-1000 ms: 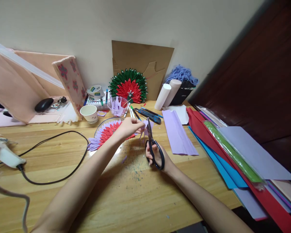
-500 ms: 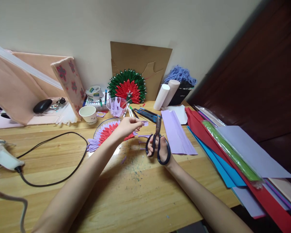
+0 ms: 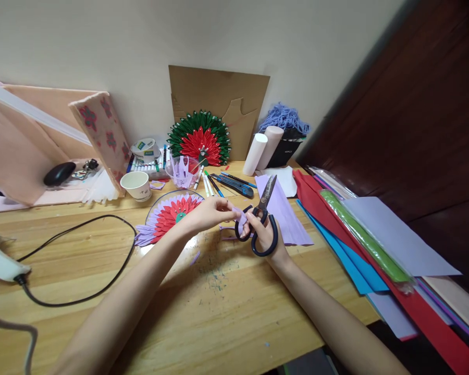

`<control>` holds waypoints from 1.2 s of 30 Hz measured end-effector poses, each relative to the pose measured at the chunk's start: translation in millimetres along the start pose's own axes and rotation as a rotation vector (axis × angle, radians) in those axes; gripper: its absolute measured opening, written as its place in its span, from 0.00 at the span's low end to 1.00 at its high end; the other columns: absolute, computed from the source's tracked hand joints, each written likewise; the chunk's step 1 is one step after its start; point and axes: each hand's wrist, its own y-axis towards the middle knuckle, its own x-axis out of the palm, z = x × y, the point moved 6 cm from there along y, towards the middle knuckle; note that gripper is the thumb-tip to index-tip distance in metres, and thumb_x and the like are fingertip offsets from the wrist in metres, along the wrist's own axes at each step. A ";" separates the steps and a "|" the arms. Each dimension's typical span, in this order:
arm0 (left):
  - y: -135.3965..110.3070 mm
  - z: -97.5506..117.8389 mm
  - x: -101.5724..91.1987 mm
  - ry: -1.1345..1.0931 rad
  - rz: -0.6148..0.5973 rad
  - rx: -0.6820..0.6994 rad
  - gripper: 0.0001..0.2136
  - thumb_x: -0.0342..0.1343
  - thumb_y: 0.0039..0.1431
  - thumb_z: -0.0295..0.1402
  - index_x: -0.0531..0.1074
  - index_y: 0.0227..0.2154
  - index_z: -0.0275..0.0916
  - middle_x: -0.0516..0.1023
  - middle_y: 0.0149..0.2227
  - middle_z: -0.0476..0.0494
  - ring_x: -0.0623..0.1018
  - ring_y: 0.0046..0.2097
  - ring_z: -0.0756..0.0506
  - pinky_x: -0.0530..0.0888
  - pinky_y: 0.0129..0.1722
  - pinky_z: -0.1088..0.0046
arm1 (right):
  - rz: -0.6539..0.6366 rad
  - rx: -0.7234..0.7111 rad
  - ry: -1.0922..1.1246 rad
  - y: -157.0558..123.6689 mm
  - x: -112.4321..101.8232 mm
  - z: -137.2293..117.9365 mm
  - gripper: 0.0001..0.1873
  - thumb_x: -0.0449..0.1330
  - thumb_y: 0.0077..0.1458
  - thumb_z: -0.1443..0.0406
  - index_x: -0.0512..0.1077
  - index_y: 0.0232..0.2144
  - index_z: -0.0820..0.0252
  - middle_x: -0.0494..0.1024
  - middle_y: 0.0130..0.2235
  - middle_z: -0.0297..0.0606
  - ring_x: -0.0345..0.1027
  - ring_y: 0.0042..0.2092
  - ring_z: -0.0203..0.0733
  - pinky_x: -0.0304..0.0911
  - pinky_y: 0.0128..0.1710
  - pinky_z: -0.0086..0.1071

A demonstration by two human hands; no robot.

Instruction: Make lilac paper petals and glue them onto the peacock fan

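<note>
My left hand (image 3: 213,212) pinches a small strip of purple crepe paper (image 3: 241,221). Right beside it, my right hand (image 3: 266,232) is closed around black-handled scissors (image 3: 266,195), whose blades point up and away; its fingertips appear to touch the purple strip too. Behind the scissors lies a larger purple crepe sheet (image 3: 295,224). Partly behind my left arm is a round fan (image 3: 172,213) of red and purple paper petals with a green centre. Thin purple scraps (image 3: 227,234) rest on the wood under my hands.
A paper cup (image 3: 136,186), a clear bowl (image 3: 183,174) of purple scraps, markers and a utility knife (image 3: 238,186) stand or lie behind. A green and red paper fan (image 3: 200,139) leans on cardboard (image 3: 219,86). Coloured paper (image 3: 347,250) is stacked right; a glue gun (image 3: 2,260) with cable lies left.
My hands have come together at the purple strip, which both now touch. The scissors have tilted to the right. The whole view has shifted slightly.
</note>
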 end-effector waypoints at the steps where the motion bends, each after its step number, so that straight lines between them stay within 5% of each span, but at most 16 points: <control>1: 0.0 0.7 0.4 0.002 0.006 0.006 0.06 0.57 0.47 0.34 0.73 0.24 0.35 0.77 0.28 0.44 0.75 0.32 0.49 0.70 0.38 0.74 | -0.003 -0.004 -0.015 -0.1 0.1 -1.5 0.14 0.56 0.51 0.55 0.62 0.25 0.59 0.66 0.16 0.28 0.63 0.20 0.33 0.63 0.23 0.29; 17: 3.2 -3.5 6.8 -0.104 0.041 0.002 0.09 0.56 0.49 0.35 0.73 0.24 0.34 0.75 0.26 0.45 0.73 0.30 0.52 0.70 0.35 0.76 | -0.023 0.043 0.053 0.1 1.4 1.5 0.16 0.55 0.50 0.53 0.63 0.23 0.59 0.66 0.15 0.28 0.62 0.19 0.34 0.62 0.23 0.29; 21: 0.5 1.7 -0.6 -0.082 0.078 -0.032 0.07 0.55 0.47 0.33 0.72 0.22 0.34 0.74 0.24 0.46 0.72 0.28 0.52 0.69 0.34 0.76 | -0.166 0.241 0.247 -3.6 12.4 12.1 0.29 0.48 0.46 0.40 0.64 0.26 0.60 0.65 0.16 0.30 0.64 0.19 0.36 0.65 0.22 0.31; 26: -4.8 6.2 -21.1 0.037 0.155 -0.058 0.07 0.54 0.46 0.33 0.70 0.20 0.35 0.72 0.22 0.47 0.70 0.25 0.52 0.68 0.30 0.76 | -0.447 0.352 0.190 -16.4 27.5 15.7 0.41 0.41 0.35 0.31 0.65 0.26 0.61 0.65 0.17 0.31 0.66 0.20 0.38 0.66 0.23 0.33; 33: -9.6 15.2 -28.2 0.030 0.160 -0.129 0.06 0.54 0.45 0.30 0.71 0.17 0.34 0.71 0.20 0.47 0.69 0.24 0.52 0.68 0.30 0.75 | -0.549 0.348 0.144 -26.6 33.9 26.0 0.39 0.39 0.37 0.31 0.62 0.27 0.60 0.62 0.17 0.28 0.62 0.19 0.34 0.63 0.22 0.30; 36: -9.8 15.1 -26.9 -0.005 0.150 -0.118 0.06 0.56 0.44 0.29 0.71 0.17 0.33 0.71 0.21 0.46 0.70 0.25 0.52 0.68 0.30 0.75 | -0.467 0.335 -0.052 -19.4 23.2 26.0 0.36 0.41 0.43 0.34 0.63 0.28 0.60 0.60 0.16 0.26 0.58 0.16 0.33 0.58 0.19 0.28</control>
